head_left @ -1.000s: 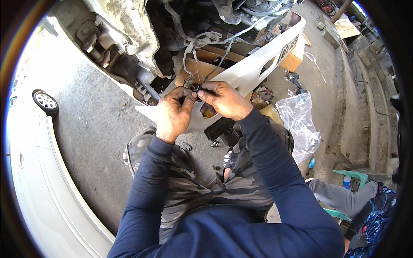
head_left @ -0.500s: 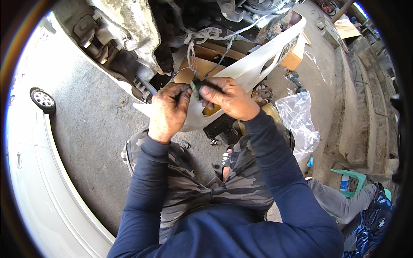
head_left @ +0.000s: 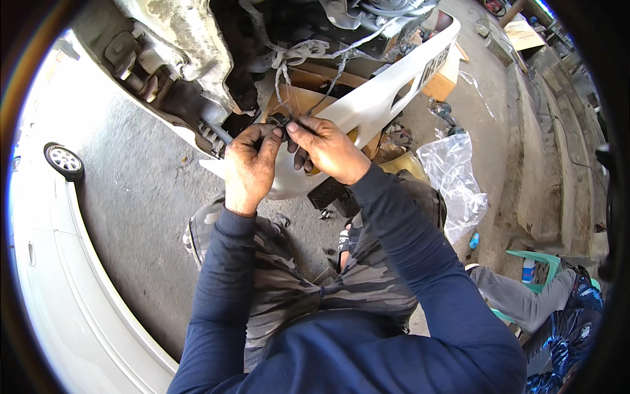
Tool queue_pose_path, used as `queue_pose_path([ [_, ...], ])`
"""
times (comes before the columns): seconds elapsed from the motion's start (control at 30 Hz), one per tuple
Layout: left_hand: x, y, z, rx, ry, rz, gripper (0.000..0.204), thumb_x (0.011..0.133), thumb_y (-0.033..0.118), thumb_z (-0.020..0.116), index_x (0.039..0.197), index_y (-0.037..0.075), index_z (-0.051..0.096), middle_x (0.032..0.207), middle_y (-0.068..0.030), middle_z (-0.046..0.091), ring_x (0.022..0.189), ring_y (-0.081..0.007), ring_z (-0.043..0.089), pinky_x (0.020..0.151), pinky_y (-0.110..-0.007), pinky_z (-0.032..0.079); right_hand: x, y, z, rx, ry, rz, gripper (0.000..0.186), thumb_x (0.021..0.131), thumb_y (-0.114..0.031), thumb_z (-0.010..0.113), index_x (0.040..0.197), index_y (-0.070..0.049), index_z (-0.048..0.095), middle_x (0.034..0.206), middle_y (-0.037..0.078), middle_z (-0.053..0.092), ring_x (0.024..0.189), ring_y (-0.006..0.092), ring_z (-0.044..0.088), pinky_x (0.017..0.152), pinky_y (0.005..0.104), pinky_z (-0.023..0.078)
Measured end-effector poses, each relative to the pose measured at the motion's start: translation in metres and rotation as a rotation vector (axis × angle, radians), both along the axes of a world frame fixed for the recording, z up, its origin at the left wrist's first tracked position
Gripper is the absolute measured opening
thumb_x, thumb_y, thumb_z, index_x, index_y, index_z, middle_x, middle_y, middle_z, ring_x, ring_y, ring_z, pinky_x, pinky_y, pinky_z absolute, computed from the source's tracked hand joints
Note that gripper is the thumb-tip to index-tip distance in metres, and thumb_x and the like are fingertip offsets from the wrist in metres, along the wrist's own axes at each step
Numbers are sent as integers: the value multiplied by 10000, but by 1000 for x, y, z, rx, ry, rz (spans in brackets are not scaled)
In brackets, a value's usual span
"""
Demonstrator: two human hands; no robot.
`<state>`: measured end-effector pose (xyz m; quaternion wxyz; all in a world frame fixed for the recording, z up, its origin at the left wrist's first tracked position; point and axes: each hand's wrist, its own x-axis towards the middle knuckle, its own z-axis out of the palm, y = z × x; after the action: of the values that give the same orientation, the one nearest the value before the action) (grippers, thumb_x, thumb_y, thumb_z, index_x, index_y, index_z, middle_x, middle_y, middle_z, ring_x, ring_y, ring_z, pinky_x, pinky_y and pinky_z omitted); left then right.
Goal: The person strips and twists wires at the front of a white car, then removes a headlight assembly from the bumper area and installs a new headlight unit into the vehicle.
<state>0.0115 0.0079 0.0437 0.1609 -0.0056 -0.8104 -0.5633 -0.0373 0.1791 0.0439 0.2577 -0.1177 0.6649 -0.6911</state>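
Note:
Both hands meet over the white bumper, holding a small black wire connector [head_left: 281,120] at the end of thin wires. My left hand [head_left: 248,164] pinches its left side between thumb and fingers. My right hand [head_left: 331,150] grips it from the right, thumb on top and fingers curled beneath. The fingers cover much of the connector. The thin wires rise from it to a grey-wrapped wiring harness [head_left: 303,51] hanging from the front of an opened-up vehicle. The white bumper [head_left: 367,108] lies just beyond and under my hands.
A cardboard box [head_left: 279,98] sits behind the bumper. Clear plastic sheeting [head_left: 453,177] and a small blue bottle [head_left: 474,240] lie on the right. A person's grey-trousered leg [head_left: 512,299] is near a green stool [head_left: 548,266]. A white car [head_left: 65,276] stands at left; concrete steps [head_left: 535,157] rise at right.
My hands have shifted slightly left. The connector has turned between my fingers: its greenish side showed earlier, and now a dark side shows close to the fingertips.

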Motion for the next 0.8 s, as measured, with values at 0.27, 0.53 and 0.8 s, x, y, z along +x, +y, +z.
queue_pose_path([
  [0.27, -1, 2, 2, -219, 97, 128, 109, 923, 86, 720, 932, -22, 731, 869, -157, 712, 749, -293, 699, 717, -373, 547, -2, 27, 15, 388, 346, 307, 255, 1089, -197, 565, 1203, 26, 615, 965, 70, 678, 886, 133, 661, 809, 316, 547],
  [0.53, 1, 2, 2, -496, 293, -173, 117, 914, 42, 676, 1022, 1, 698, 963, -178, 677, 894, -375, 683, 809, -437, 540, -5, 9, 7, -176, 288, 5, 268, 1078, -230, 591, 1197, 7, 629, 831, 17, 627, 749, 79, 574, 679, 254, 497],
  [0.8, 0, 3, 1, -238, 97, 88, 117, 937, 99, 718, 950, -17, 706, 874, -122, 699, 801, -229, 669, 763, -349, 520, -8, -1, -14, -71, -7, -59, 296, 1015, -153, 671, 1282, -38, 614, 837, -2, 620, 639, 73, 580, 546, 250, 468],
])
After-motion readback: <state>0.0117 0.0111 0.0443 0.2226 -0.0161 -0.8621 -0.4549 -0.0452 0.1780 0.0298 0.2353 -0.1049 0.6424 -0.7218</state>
